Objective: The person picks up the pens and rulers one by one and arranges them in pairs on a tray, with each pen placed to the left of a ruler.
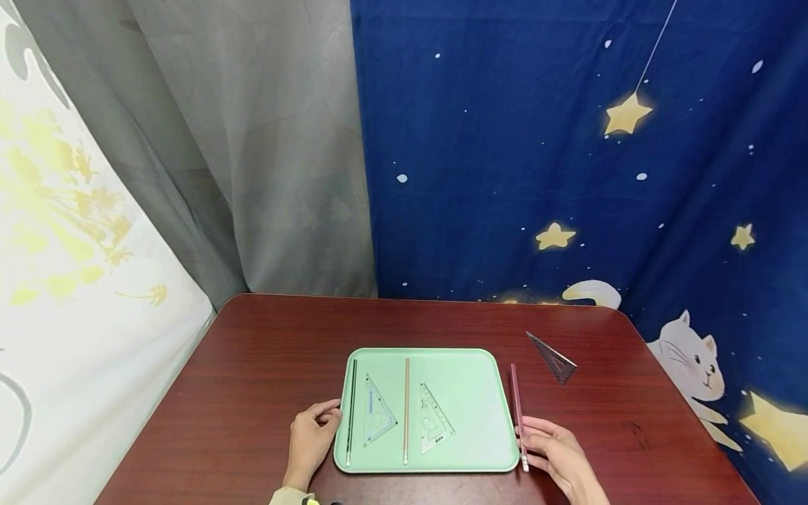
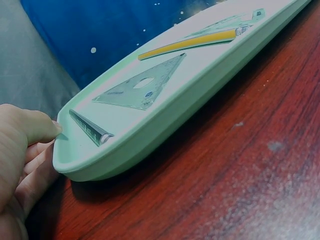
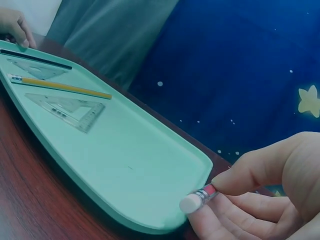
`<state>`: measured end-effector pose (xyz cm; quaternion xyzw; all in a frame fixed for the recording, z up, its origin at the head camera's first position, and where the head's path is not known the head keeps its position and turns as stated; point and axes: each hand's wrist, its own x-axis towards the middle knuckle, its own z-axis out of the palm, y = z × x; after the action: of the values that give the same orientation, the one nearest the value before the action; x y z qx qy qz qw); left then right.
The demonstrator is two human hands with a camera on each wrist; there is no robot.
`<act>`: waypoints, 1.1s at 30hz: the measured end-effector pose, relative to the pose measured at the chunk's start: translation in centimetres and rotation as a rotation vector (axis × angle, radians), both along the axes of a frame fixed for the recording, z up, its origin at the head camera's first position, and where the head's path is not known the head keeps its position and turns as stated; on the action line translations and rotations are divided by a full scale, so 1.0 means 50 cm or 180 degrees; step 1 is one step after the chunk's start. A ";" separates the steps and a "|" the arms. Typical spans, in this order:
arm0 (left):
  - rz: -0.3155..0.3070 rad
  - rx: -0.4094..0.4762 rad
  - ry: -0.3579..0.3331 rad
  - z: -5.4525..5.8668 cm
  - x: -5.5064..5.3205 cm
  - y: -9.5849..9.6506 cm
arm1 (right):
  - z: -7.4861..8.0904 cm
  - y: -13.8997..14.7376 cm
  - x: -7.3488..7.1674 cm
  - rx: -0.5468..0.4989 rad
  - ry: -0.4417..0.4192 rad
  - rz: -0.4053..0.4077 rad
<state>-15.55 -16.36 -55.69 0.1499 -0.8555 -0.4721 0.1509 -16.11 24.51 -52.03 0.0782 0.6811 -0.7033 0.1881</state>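
My right hand [image 1: 558, 452] pinches a red pencil [image 1: 516, 400] near its white eraser [image 3: 190, 203], just outside the right rim of the green tray [image 1: 480, 407]. My left hand [image 1: 313, 436] touches the tray's left edge, with the thumb at the rim in the left wrist view. Lying on the tray from left to right are a black pencil [image 1: 351, 414], a clear set square [image 1: 377, 414], a yellow pencil [image 2: 190, 44] and a second clear set square [image 1: 434, 421]. The two pencils lie roughly parallel, erasers toward me.
A dark, see-through set square [image 1: 553, 358] lies on the reddish-brown table [image 1: 271, 351], beyond the tray's right side. Behind the table hang a grey curtain [image 1: 297, 175] and a blue star-patterned curtain [image 1: 480, 175]. A white cloth [image 1: 76, 280] hangs along the left.
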 end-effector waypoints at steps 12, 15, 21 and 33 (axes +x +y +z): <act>0.0007 0.0041 -0.0018 0.000 0.002 -0.001 | 0.005 -0.047 -0.006 -0.0047 0.0102 0.0009; 0.0012 0.0036 -0.0016 0.002 0.003 0.000 | 0.007 -0.059 -0.007 -0.0046 0.0128 0.0015; -0.0046 0.0039 -0.0027 0.005 0.003 0.002 | 0.003 -0.078 -0.012 -0.0117 0.0098 0.0045; -0.0022 0.0040 -0.0039 0.003 0.002 0.002 | -0.007 -0.123 -0.017 -0.0027 0.0130 0.0072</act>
<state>-15.42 -16.28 -55.53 0.1509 -0.8540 -0.4770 0.1430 -16.98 18.37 -52.40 0.0554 0.6827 -0.7054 0.1825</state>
